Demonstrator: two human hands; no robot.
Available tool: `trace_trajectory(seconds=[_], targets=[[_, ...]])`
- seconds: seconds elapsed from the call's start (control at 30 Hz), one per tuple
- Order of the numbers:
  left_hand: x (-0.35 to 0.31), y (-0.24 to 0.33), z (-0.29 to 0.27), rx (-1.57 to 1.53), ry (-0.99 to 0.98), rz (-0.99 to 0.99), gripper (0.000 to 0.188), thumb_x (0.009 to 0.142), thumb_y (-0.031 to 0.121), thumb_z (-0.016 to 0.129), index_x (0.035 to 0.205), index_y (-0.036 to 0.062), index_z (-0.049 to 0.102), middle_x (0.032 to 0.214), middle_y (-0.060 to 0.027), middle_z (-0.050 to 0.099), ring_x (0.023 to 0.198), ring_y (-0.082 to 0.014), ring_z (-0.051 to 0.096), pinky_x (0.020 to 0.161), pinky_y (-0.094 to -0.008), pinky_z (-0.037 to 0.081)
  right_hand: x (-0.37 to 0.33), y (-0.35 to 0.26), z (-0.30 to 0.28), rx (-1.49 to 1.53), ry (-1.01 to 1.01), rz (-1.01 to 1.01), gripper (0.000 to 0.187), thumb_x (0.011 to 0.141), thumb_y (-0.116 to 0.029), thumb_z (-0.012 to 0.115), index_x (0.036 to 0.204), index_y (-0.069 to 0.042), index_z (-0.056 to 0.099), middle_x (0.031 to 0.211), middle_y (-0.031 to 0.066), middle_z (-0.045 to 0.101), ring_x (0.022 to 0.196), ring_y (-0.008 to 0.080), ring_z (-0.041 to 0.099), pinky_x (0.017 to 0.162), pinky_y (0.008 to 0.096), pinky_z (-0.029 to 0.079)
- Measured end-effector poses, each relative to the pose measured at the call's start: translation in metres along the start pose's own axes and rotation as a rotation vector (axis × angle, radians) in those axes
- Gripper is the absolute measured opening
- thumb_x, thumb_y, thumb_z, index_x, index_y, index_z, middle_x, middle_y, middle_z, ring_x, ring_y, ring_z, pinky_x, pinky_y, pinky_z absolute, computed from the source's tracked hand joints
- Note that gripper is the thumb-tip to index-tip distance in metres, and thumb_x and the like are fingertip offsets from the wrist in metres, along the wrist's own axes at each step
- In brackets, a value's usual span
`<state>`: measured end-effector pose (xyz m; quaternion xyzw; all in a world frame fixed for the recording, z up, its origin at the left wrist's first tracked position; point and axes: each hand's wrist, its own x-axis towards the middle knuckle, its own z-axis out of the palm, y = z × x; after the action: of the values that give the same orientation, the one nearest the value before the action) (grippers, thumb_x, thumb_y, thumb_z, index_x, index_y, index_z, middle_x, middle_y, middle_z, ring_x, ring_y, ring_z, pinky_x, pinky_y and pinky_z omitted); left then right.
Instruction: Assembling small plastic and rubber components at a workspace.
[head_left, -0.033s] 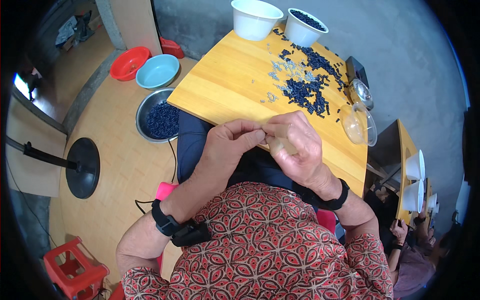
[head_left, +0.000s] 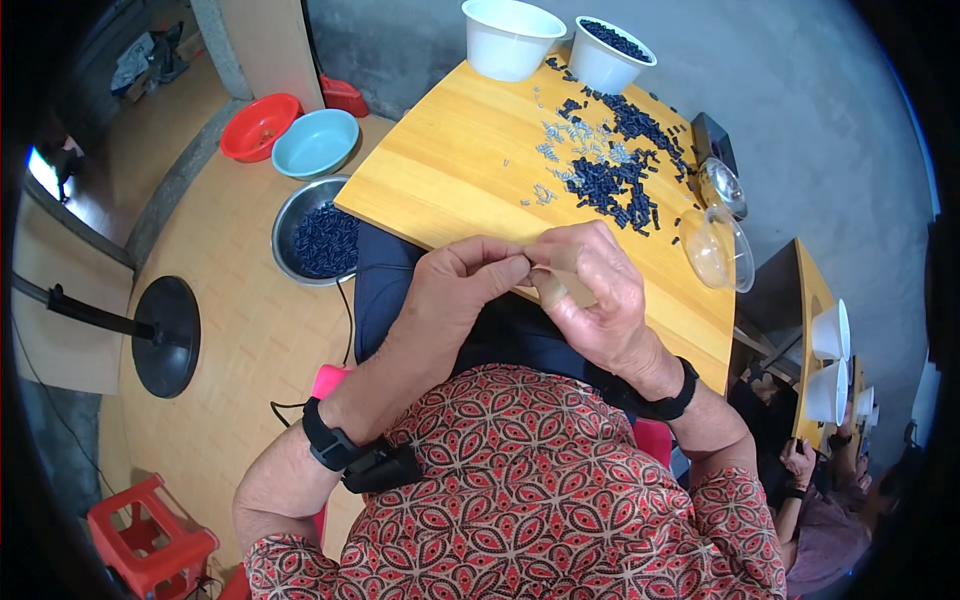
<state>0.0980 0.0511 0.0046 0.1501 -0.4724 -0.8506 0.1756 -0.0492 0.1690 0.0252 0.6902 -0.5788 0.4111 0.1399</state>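
Over the near edge of the wooden table (head_left: 440, 150), both of my hands meet fingertip to fingertip. My left hand (head_left: 455, 290) pinches with thumb and forefinger; whatever lies between them is too small or hidden to make out. My right hand (head_left: 600, 295) is curled, its thumb and forefinger, wrapped in tan tape, closed against the left fingertips. What it grips is hidden too. Beyond the hands lie a heap of small dark blue cylindrical pieces (head_left: 612, 190) and scattered small silvery pieces (head_left: 548, 152).
At the table's far end stand a white tub (head_left: 510, 45) and another tub (head_left: 603, 70) filled with dark pieces. Clear plastic lids (head_left: 722, 255) lie along the right edge. A steel bowl (head_left: 285, 240) of dark pieces sits on the floor left. Another person's hand (head_left: 798, 460) shows far right.
The fingers of my right hand have shifted very slightly at the left fingertips. All else looks the same.
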Motion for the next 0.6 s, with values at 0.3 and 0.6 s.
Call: trace_trajectory(seconds=[0.3,0.6], targets=[[0.000,0.004,-0.004,-0.095,0.045,-0.100,0.018,0.098,0.018,0.068,0.111,0.0072,0.071,0.104,0.0009,0.070,0.094,-0.0056,0.063,0.087,-0.0218,0.050,0.011,0.001,-0.002,-0.084,-0.014,-0.017,0.033,0.067,-0.004,0.079,0.098,-0.004,0.065,0.095,0.0098,0.065,0.087,0.0280,0.061,0.077,0.0396,0.046],[0.000,0.004,-0.002,-0.059,0.026,-0.090,0.016,0.096,0.018,0.069,0.109,0.0080,0.073,0.101,0.0026,0.071,0.091,-0.0044,0.063,0.083,-0.0201,0.050,0.010,0.002,0.002,-0.165,0.027,-0.077,0.031,0.064,-0.005,0.079,0.091,-0.006,0.064,0.090,0.0080,0.064,0.084,0.0264,0.061,0.075,0.0396,0.046]])
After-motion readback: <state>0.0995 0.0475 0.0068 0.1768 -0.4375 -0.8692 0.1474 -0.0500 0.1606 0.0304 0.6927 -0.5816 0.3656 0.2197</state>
